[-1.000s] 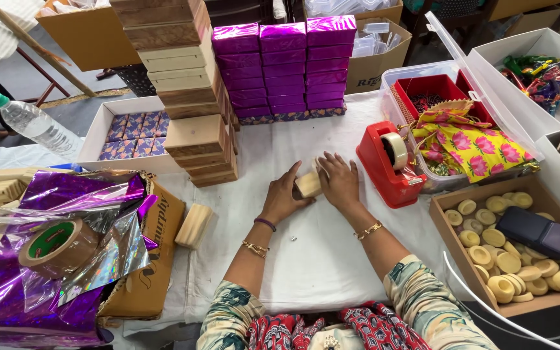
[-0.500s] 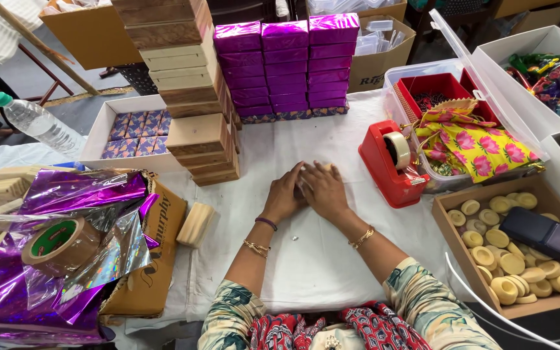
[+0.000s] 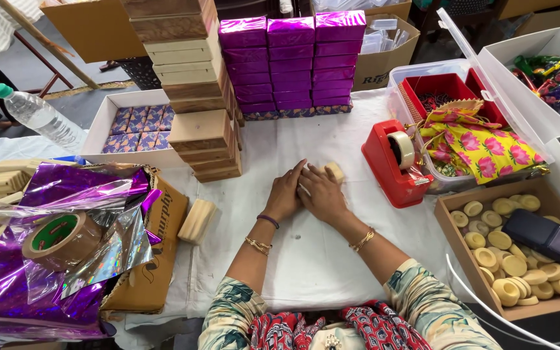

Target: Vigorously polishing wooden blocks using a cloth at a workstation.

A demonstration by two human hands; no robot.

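Open room: bare white cloth on the table [image 3: 306,259] in front of the hands, running back to the near edge. Everything else is crowding in. Left: stack of wooden boxes [image 3: 196,97] and a loose wooden block [image 3: 196,220] lying just beside a flat carton [image 3: 147,259]. Far left: purple foil [image 3: 40,259] with a tape roll [image 3: 56,236] sitting on it. Back: purple boxes [image 3: 291,61] standing in three columns. Right: red tape dispenser [image 3: 393,162] sitting close to the right hand, clear bin [image 3: 416,81] with yellow floral cloth [image 3: 478,146] behind it, tray of round wooden pieces [image 3: 520,253] at the near right.

Left hand [image 3: 286,194] and right hand [image 3: 319,191] are lying together, palms down, fingers overlapping, pressing on a small wooden piece [image 3: 335,170]. Only its far end is poking out past the right fingertips; the rest is hiding under the hands, so can't tell if the fingers are actually clamping it or just resting on top. It's sitting flat on the cloth, mid-table, between the box stack and the dispenser.

Versus 1 s ago: the piece was up between the fingers, mostly showing; now it's down on the cloth and mostly covered
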